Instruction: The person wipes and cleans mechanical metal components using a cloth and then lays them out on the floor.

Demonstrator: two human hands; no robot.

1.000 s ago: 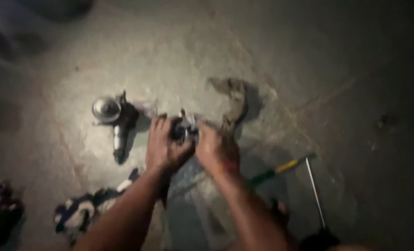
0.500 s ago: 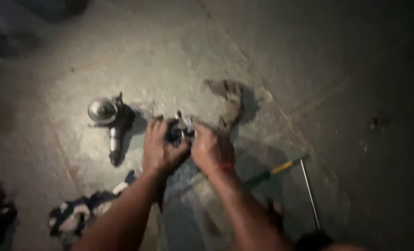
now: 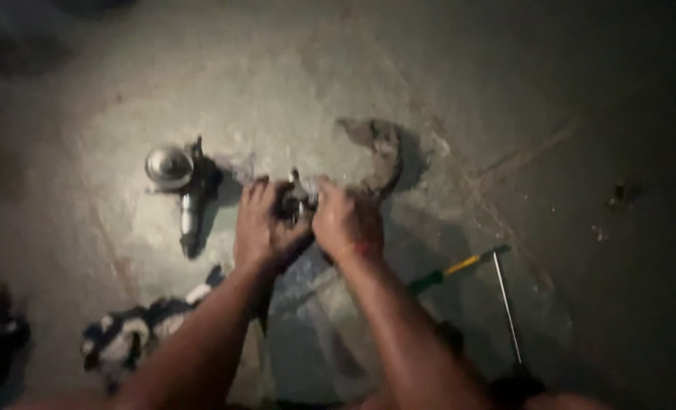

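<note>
Forearms come up from the bottom of the view and meet over a lit patch of concrete floor (image 3: 292, 99). Nearest the person lie a black-and-white patterned rag (image 3: 129, 342) on their left and a green-and-yellow handled tool (image 3: 452, 271) with a thin metal rod (image 3: 507, 304) on their right, both well apart from the hands.

Between the hands sits a small dark metal part (image 3: 296, 203), held just above the floor or resting on it; I cannot tell which. The left hand (image 3: 262, 228) is clenched around its left side, fingers curled over the top. The right hand (image 3: 345, 220), with a red band at the wrist, grips the right side, fingers closed on it. What the fingertips do to the part is too blurred to read.

To do this well, I judge the left hand should hold the body steady while the right does the fine work, keeping the part inside the light and low so anything loosened does not roll into the dark.

Farther off, a shiny round-headed metal assembly (image 3: 177, 176) lies to the left, and a crumpled brown cloth (image 3: 379, 152) lies just beyond the right hand.
</note>
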